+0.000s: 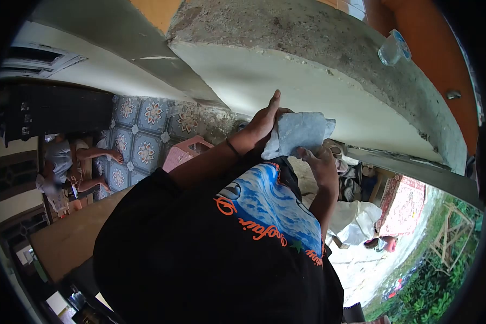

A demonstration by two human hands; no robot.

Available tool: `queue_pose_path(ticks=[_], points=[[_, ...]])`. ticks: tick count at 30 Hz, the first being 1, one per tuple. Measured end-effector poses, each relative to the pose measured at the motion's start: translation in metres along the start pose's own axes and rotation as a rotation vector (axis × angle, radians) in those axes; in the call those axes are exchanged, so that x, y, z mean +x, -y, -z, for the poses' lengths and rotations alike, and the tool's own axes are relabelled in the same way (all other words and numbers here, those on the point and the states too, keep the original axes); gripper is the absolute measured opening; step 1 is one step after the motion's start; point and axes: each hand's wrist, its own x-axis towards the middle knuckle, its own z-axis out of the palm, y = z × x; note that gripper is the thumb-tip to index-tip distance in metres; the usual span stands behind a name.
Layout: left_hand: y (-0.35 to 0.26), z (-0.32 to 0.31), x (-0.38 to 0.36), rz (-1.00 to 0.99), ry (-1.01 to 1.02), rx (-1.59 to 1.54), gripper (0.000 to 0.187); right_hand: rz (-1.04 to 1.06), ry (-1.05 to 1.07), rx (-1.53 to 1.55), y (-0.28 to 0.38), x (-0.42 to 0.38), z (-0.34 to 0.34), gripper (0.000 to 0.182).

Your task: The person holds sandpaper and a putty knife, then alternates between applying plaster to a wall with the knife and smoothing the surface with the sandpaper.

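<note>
A folded grey-blue piece, apparently cloth (pixel 298 131), is between my two hands in front of my black shirt. My left hand (pixel 260 127), with a dark band at the wrist, is wrapped round its left edge. The thumb points up, and the other fingers are partly hidden behind the piece. At the lower right edge, my right hand (pixel 319 163) pinches it with the thumb on the near face. Beyond the hands is a pale wall (pixel 308 81) with a rough concrete top.
A clear plastic cup (pixel 394 48) stands on the wall's top. At left, a person (pixel 65 162) sits on the patterned tile floor (pixel 146 154), near a pink plastic stool (pixel 186 152). Shoes (pixel 351 186), a white sack (pixel 356 221) and a red patterned mat (pixel 405 205) are at right.
</note>
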Motion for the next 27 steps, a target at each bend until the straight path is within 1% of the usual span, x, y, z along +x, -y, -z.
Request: queue_pose_path(ticks=[1, 3, 4, 5, 6, 7, 8, 9, 11, 12, 13, 14, 15, 16, 17, 18, 19, 21, 22, 23, 25, 26, 27], points=[[0.005, 0.014, 0.007, -0.003, -0.009, 0.004, 0.063, 0.005, 0.008, 0.004, 0.0, 0.002, -0.003, 0.029], [0.021, 0.047, 0.023, -0.008, 0.227, 0.224, 0.072, 0.018, -0.002, 0.105, 0.0, 0.003, -0.01, 0.026], [0.009, 0.041, 0.015, 0.063, 0.291, 0.516, 0.075, 0.013, -0.007, 0.11, 0.003, 0.001, -0.017, 0.026], [0.004, 0.034, 0.008, 0.07, 0.298, 0.517, 0.075, 0.039, 0.044, 0.148, 0.009, -0.001, -0.026, 0.025], [0.002, 0.026, 0.0, 0.111, 0.389, 0.38, 0.075, 0.065, 0.093, 0.183, 0.013, -0.004, -0.033, 0.024], [-0.002, 0.021, -0.006, 0.146, 0.476, 0.241, 0.076, 0.062, 0.087, 0.181, 0.01, -0.003, -0.039, 0.024], [-0.011, 0.02, -0.011, 0.057, 0.491, 0.382, 0.072, 0.073, 0.09, 0.213, 0.004, 0.0, -0.048, 0.023], [-0.019, 0.021, -0.012, 0.056, 0.496, 0.38, 0.072, 0.082, 0.094, 0.245, 0.002, 0.002, -0.054, 0.023], [-0.039, 0.022, -0.018, 0.107, 0.552, 0.734, 0.064, 0.058, 0.116, 0.241, 0.012, 0.003, -0.06, 0.022], [-0.056, 0.021, -0.026, 0.079, 0.544, 0.799, 0.056, 0.067, 0.075, 0.252, 0.017, 0.004, -0.065, 0.021], [-0.063, 0.029, -0.026, -0.007, 0.57, 0.822, 0.053, 0.077, 0.032, 0.263, 0.025, 0.004, -0.07, 0.021], [-0.069, 0.036, -0.027, -0.024, 0.554, 0.768, 0.05, 0.015, 0.014, 0.196, 0.041, 0.002, -0.072, 0.021], [-0.077, 0.041, -0.029, -0.042, 0.54, 0.714, 0.047, 0.012, -0.001, 0.195, 0.044, 0.005, -0.075, 0.021], [-0.085, 0.045, -0.031, -0.044, 0.557, 0.714, 0.047, 0.006, 0.008, 0.191, 0.046, 0.008, -0.074, 0.023], [-0.095, 0.048, -0.034, -0.071, 0.587, 0.699, 0.044, 0.001, 0.017, 0.186, 0.048, 0.009, -0.074, 0.026], [-0.103, 0.052, -0.035, -0.099, 0.617, 0.683, 0.04, 0.1, -0.017, 0.25, 0.04, 0.014, -0.078, 0.031], [-0.108, 0.058, -0.036, -0.103, 0.631, 0.684, 0.04, 0.102, -0.032, 0.246, 0.031, 0.018, -0.084, 0.031], [-0.118, 0.066, -0.039, -0.06, 0.626, 0.436, 0.033, 0.315, -0.076, 1.045, 0.015, 0.029, -0.097, 0.041], [-0.123, 0.069, -0.038, -0.06, 0.644, 0.443, 0.033, 0.359, -0.101, 1.126, 0.015, 0.035, -0.103, 0.055], [-0.126, 0.072, -0.038, -0.062, 0.639, 0.482, 0.031, 0.37, -0.116, 1.127, 0.015, 0.039, -0.112, 0.055], [-0.133, 0.081, -0.038, -0.058, 0.622, 0.562, 0.028, 0.403, -0.058, 1.239, 0.015, 0.042, -0.135, 0.069], [-0.137, 0.084, -0.037, -0.048, 0.634, 0.573, 0.028, 0.355, -0.011, 1.269, 0.014, 0.041, -0.144, 0.077], [-0.143, 0.086, -0.036, -0.128, 0.643, 0.735, 0.028, 0.363, -0.029, 1.282, 0.015, 0.042, -0.152, 0.077]])
